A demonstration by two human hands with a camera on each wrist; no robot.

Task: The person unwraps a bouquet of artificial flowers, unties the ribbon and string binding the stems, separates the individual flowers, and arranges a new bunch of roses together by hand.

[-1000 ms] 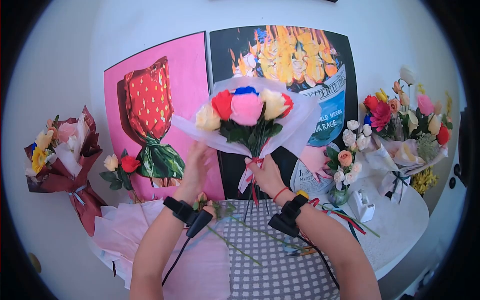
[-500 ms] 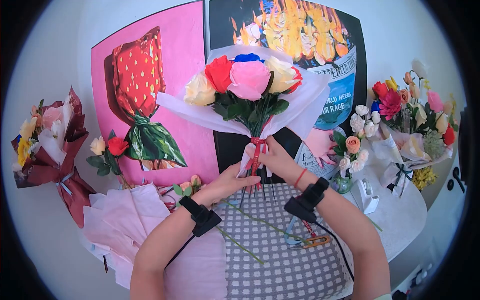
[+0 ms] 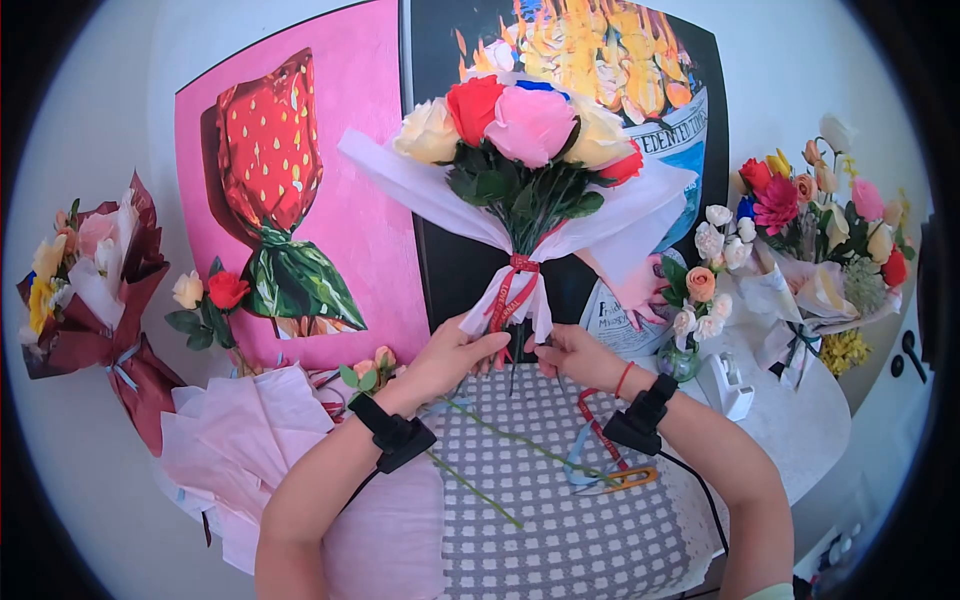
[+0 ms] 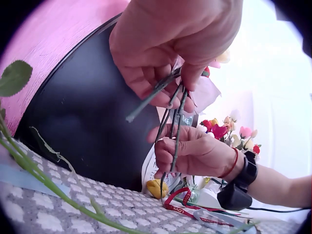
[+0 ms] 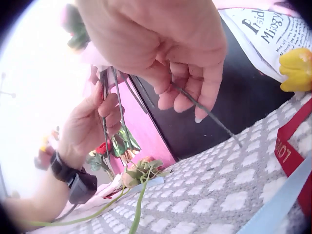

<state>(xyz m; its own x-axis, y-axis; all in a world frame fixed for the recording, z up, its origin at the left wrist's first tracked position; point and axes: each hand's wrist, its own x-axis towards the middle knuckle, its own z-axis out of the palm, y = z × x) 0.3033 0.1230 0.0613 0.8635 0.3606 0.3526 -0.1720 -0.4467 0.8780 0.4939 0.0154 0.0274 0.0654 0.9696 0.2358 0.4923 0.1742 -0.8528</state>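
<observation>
A bouquet [image 3: 530, 130] of red, pink, cream and blue roses stands upright before me in white wrapping [image 3: 400, 185]. Red lettered ribbon [image 3: 518, 290] ties it at the neck. Just below that tie, my left hand [image 3: 450, 362] holds the stems. In the left wrist view its thumb and fingers close round several dark green stems [image 4: 146, 103], whose ends stick out beneath. My right hand [image 3: 582, 357] is low on the bouquet's right side. The right wrist view shows it pinching one thin stem [image 5: 214, 117] between thumb and fingers.
Pink wrapping sheets [image 3: 245, 440] lie at the left of the table. Orange-handled snips [image 3: 625, 480], loose green stems [image 3: 480, 495] and ribbon pieces [image 3: 598, 430] lie on the grey checked cloth. A tape dispenser [image 3: 730, 388] and small vase [image 3: 680, 360] stand right. Other bouquets flank both sides.
My left hand came from beside the wrapping to grip the stems. My right hand let go at the ribbon tie and moved down to a stem end. The bouquet shifted slightly up and right in view.
</observation>
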